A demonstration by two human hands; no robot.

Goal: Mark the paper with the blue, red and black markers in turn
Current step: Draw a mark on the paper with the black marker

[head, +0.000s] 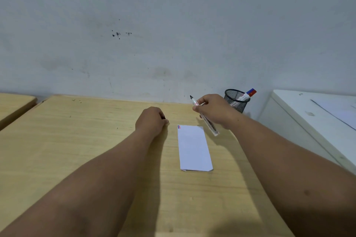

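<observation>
Head view. The right hand (213, 110) pinches a black marker (204, 116) between thumb and fingers, uncapped black tip up toward 11 o'clock, rear end slanting down toward 5 o'clock above the desk (77, 150), just past the paper's far right corner. The left hand (151, 120) rests on the desk as a loose fist, fingers curled under, with something small and dark showing at the fingertips; what it is cannot be told. It lies just at 10 o'clock of the paper (194, 148), apart from it.

Counted: one folded white paper, lying flat with its long side running away from the viewer, bearing two short marks, one blue and one red (179, 127), at its far left corner. One marker in hand. One black mesh pen cup (236, 100) at 1 o'clock of the paper, near the wall, holding two markers with a blue end and a red end (250, 92) sticking out over its rim.

The desk's right edge runs close beside the cup and right forearm; a white cabinet (308, 121) stands beyond it at 3 o'clock. A second desk top (13, 106) sits across a gap at 9 o'clock. Wide bare wood lies left of the left forearm.
</observation>
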